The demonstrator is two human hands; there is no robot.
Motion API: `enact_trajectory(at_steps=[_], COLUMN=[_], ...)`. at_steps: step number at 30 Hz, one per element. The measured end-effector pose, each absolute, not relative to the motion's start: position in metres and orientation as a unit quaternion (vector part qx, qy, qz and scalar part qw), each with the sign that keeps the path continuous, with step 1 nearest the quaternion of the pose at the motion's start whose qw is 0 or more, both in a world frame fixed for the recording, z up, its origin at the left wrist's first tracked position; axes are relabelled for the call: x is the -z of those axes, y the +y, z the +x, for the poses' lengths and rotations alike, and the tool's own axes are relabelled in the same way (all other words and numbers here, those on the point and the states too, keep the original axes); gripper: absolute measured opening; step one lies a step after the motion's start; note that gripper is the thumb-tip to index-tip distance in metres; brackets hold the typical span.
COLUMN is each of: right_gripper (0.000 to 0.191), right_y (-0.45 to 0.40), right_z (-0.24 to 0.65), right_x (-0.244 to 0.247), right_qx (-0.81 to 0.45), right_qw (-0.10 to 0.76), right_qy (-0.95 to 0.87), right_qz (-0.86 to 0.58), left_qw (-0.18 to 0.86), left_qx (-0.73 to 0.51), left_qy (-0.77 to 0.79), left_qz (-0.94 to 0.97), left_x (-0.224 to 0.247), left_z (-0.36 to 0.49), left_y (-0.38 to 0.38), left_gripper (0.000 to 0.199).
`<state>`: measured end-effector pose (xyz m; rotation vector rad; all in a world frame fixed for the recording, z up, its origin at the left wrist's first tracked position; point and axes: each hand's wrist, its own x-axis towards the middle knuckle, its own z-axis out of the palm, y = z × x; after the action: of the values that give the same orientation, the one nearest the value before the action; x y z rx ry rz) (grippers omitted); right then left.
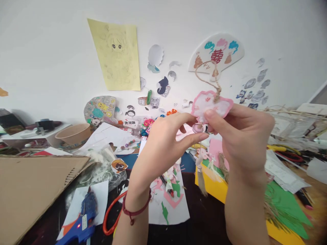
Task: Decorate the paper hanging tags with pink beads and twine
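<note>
A white charm with a pink border (208, 105) is raised in front of the wall, a twine loop (207, 80) standing up from its top. My right hand (238, 136) pinches it between thumb and fingers at its lower right. At its lower edge, my left hand (171, 139) has thumb and index finger on either side of a small pink bead (197, 128); whether they touch the bead is unclear. A pale tassel (201, 178) hangs below the hands.
A blue glue gun (83, 217) with a lit red light lies at the lower left beside cardboard (38, 190). White paper (178, 211) with green and pink scraps lies below my hands. At the right are yellow and green sheets (286, 204). A brown bowl (73, 134) stands behind.
</note>
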<state>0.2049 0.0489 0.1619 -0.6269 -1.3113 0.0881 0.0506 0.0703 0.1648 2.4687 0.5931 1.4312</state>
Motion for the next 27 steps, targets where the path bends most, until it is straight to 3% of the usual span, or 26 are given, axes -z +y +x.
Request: enact_trajectory(at_steps=[11, 16, 27], right_gripper=[0.011, 0.016, 0.019], right_y=[0.049, 0.048, 0.047], right_z=[0.204, 0.204, 0.206], right_x=[-0.164, -0.164, -0.163], right_qx=[-0.021, -0.014, -0.025], right_qw=[0.747, 0.744, 0.744], right_qy=[-0.593, -0.597, -0.603], right_qz=[-0.300, -0.300, -0.289], left_qw=[0.081, 0.092, 0.308], left_qx=[-0.482, -0.487, -0.485], left_qy=[0.246, 0.249, 0.107], left_qz=[0.837, 0.832, 0.811], left_x=[-0.162, -0.163, -0.154], left_z=[0.053, 0.050, 0.057], left_y=[0.068, 0.069, 0.097], left_gripper=[0.028, 0.023, 0.014])
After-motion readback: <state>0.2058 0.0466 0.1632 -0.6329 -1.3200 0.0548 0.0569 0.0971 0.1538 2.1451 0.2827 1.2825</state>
